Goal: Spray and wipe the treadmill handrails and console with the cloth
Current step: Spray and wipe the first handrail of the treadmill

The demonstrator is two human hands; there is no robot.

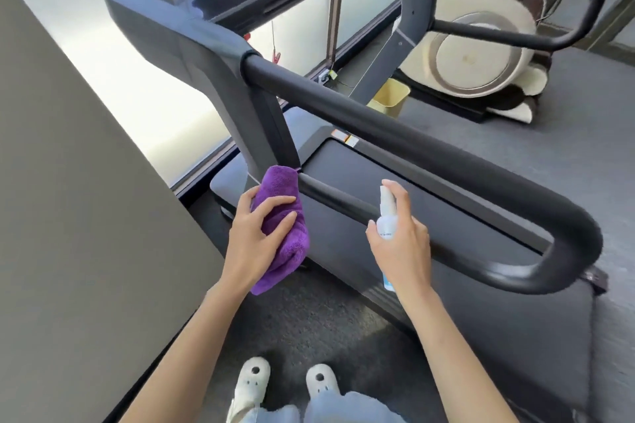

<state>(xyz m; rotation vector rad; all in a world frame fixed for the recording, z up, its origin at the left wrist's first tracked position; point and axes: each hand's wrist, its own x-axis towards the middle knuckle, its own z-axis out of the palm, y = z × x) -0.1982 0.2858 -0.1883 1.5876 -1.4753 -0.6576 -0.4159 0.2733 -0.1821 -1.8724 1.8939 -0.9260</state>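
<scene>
Flanking grey carpet point(302, 326): treadmill point(429, 203), window point(144, 86)

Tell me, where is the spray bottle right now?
In the head view, the spray bottle is gripped in the right hand, right of the purple cloth, beside the lower handrail.

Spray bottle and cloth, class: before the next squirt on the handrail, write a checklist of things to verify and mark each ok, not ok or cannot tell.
1. Spray bottle gripped firmly: ok, the right hand wraps round it.
2. Finger on the pump: ok, the index finger lies on top of the nozzle.
3. Nozzle aimed at the lower handrail: cannot tell, the opening is not visible.
4. Cloth ready to wipe: ok, the left hand holds it folded, next to the rail's near end.
5. Liquid left in the bottle: cannot tell, the hand hides most of it.
6. Upper handrail free of clutter: ok, nothing lies on it.
</scene>
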